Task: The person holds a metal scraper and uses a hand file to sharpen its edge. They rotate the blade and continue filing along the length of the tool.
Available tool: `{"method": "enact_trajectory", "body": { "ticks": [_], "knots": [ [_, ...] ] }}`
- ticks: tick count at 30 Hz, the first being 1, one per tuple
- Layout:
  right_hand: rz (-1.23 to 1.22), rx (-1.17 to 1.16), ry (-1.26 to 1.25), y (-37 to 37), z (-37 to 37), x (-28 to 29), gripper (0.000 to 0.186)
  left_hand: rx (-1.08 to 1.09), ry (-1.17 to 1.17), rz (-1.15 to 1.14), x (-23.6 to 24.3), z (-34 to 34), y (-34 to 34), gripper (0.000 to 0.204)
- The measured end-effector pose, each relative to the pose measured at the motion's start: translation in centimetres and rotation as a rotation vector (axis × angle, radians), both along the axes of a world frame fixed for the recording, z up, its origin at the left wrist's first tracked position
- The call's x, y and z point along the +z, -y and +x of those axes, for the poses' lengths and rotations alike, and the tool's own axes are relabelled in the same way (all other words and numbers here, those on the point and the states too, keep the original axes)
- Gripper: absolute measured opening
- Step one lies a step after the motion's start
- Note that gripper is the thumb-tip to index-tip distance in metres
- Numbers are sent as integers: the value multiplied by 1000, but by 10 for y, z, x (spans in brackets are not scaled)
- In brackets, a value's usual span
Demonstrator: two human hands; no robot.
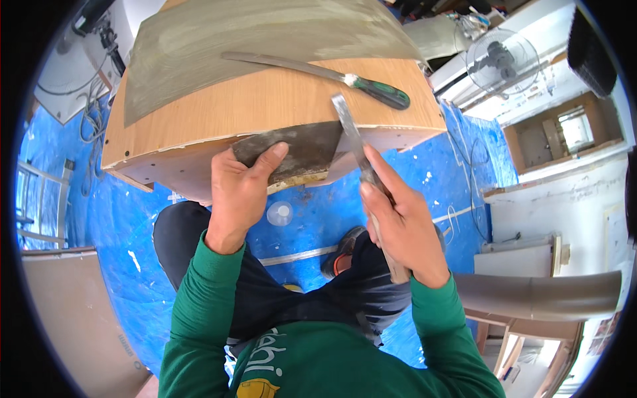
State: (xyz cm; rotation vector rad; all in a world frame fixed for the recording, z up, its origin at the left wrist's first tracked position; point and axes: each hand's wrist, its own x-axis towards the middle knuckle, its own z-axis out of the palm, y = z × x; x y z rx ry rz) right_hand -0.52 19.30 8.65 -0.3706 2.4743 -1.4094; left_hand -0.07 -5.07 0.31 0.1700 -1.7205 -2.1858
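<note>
My left hand [245,182] pinches a dark grey-brown flat sheet piece [302,149], thumb on its face and fingers behind. Its lower edge is rough and yellowish. The piece is held at the near edge of a wood-grain box [192,123]. In my right hand [405,222] is a chisel [352,129] with a flat metal blade and a wooden handle. The blade points up and away, close by the piece's right end; whether they touch I cannot tell. A file [292,65] with a green and black handle lies on the box top, beyond both hands.
A large greyish-green sheet [265,30] covers the far part of the box top. Blue plastic sheeting [126,225] covers the floor, with a clear round lid-like thing [279,213] below the box. A fan [497,60] stands far right, and a curved brown panel [544,295] at right.
</note>
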Motion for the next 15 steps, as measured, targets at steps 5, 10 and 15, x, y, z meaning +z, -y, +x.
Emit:
{"method": "enact_trajectory", "body": {
  "ticks": [5,10,15],
  "knots": [
    [-160,-43,46,8,-2,8,58,-33,29,122,0,-3,3,22],
    [-167,5,150,-2,4,3,63,-32,43,115,-3,-1,4,23],
    [-209,-8,204,-5,3,-1,62,-33,46,115,-1,-2,3,23]
  ]
}}
